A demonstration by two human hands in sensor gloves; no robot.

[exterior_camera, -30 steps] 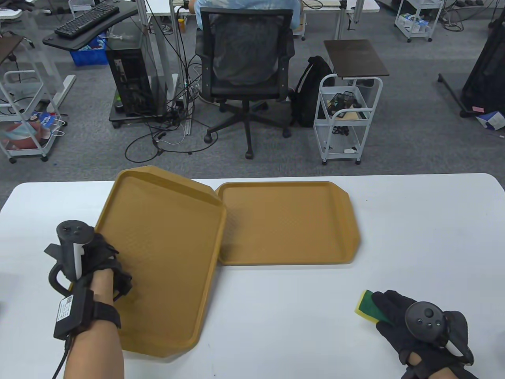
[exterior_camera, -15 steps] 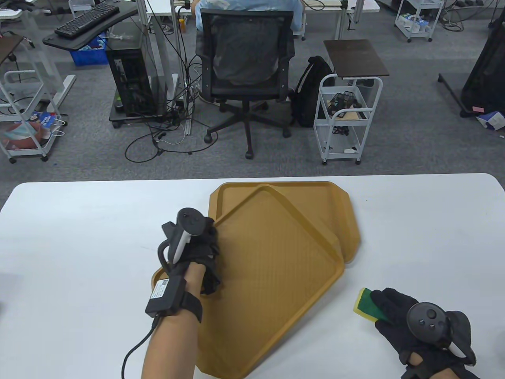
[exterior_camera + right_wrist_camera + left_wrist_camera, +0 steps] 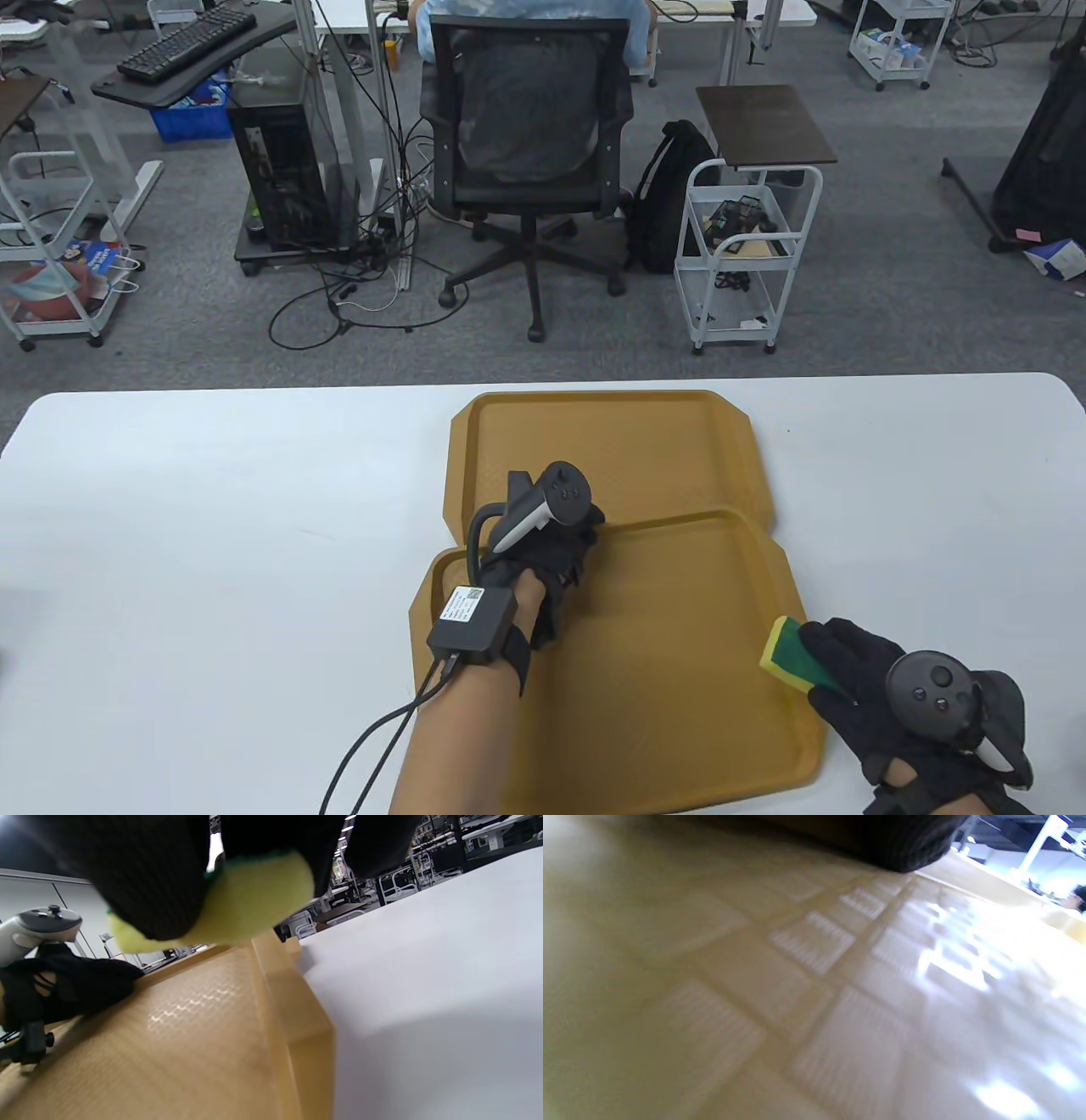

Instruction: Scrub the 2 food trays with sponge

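Two tan food trays lie on the white table. The far tray [image 3: 611, 446] sits flat. The near tray [image 3: 670, 679] lies in front of it, its far rim overlapping the far tray's near edge. My left hand [image 3: 567, 550] holds the near tray at its far left rim, palm low over the textured tray floor [image 3: 814, 993]. My right hand [image 3: 836, 666] grips a yellow and green sponge [image 3: 791, 652] just above the near tray's right rim. In the right wrist view the sponge [image 3: 250, 895] hangs over the tray [image 3: 191, 1035], and the left hand [image 3: 63, 984] shows at the left.
The white table [image 3: 212, 526] stretches bare to the left and right [image 3: 933, 492] of the trays. Beyond its far edge stand an office chair [image 3: 530, 127] with a person seated, and a white trolley [image 3: 747, 255].
My left hand carried the tray from the table's left side across to the right, turning it, and brought it down in front of the far tray. The right hand with the sponge barely moved.
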